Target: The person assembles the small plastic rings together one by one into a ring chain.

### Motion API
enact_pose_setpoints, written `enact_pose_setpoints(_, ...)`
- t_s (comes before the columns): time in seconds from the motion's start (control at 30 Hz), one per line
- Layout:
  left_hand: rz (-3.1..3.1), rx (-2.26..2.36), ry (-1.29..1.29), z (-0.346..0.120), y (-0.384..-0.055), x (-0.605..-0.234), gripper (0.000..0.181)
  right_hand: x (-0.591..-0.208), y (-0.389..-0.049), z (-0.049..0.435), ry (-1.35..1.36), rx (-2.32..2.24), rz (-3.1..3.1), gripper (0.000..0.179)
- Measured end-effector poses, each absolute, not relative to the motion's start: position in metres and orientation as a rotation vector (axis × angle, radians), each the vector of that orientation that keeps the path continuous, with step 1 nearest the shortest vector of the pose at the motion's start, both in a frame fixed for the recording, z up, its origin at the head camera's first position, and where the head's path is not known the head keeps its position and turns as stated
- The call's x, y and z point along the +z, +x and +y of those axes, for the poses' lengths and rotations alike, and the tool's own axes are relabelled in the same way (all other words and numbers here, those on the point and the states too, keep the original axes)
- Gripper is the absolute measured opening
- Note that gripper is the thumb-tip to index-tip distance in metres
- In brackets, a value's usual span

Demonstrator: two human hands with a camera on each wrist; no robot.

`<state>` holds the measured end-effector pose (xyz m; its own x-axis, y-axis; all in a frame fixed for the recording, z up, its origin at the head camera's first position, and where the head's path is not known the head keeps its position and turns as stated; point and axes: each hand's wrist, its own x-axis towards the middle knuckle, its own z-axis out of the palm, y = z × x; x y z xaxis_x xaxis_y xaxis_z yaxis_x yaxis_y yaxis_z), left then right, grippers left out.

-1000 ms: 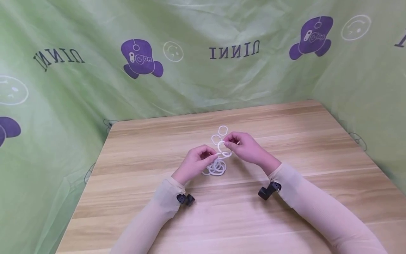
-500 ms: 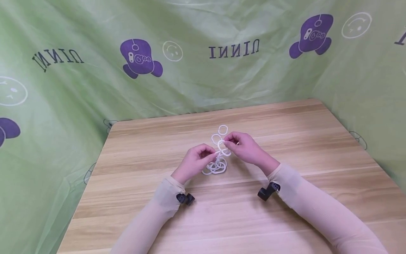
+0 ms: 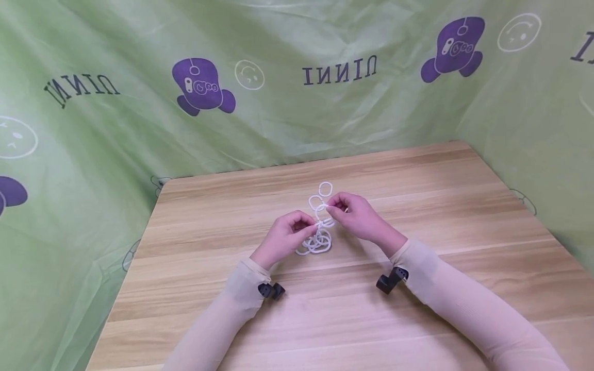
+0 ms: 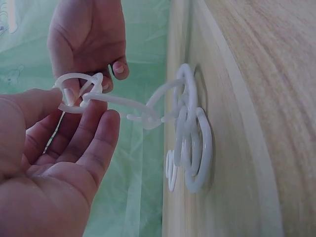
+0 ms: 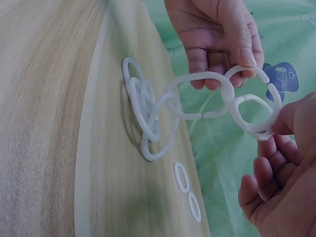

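My left hand (image 3: 289, 236) pinches a white plastic chain link between thumb and fingertips. Opposite it, my right hand (image 3: 356, 215) pinches another white link (image 5: 239, 118) by its edge. Both links are raised above the table and overlap between the hands; a gap shows in the rim of one split link (image 5: 276, 96). From them a joined link (image 5: 202, 76) leads down to a tangled pile of white links (image 5: 135, 104) on the table. Whether the two held links are hooked together is hard to tell.
Two loose white links, a nearer one (image 5: 177, 173) and a farther one (image 5: 191, 202), lie flat beyond the hands. The wooden table (image 3: 223, 206) ends at a green printed curtain (image 3: 287, 123). Black wrist cameras (image 3: 392, 280) sit at the sleeves.
The raised links between my fingertips have tilted and shifted slightly, with the lower one turning flatter. Both hands stay almost in the same place, and the head view has shifted a little.
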<state>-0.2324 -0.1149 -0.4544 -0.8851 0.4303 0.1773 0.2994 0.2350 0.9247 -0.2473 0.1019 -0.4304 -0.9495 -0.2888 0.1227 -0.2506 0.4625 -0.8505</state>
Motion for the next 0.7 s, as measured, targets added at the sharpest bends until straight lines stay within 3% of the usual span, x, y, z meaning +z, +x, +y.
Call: enact_pose_setpoints(0.7, 2.257, 1.803, 0.608, -0.1176, -0.2334, -0.4546, 0.019, -0.4286, -0.2427, 0.0927, -0.447, -1.853, 2.454, 0.010)
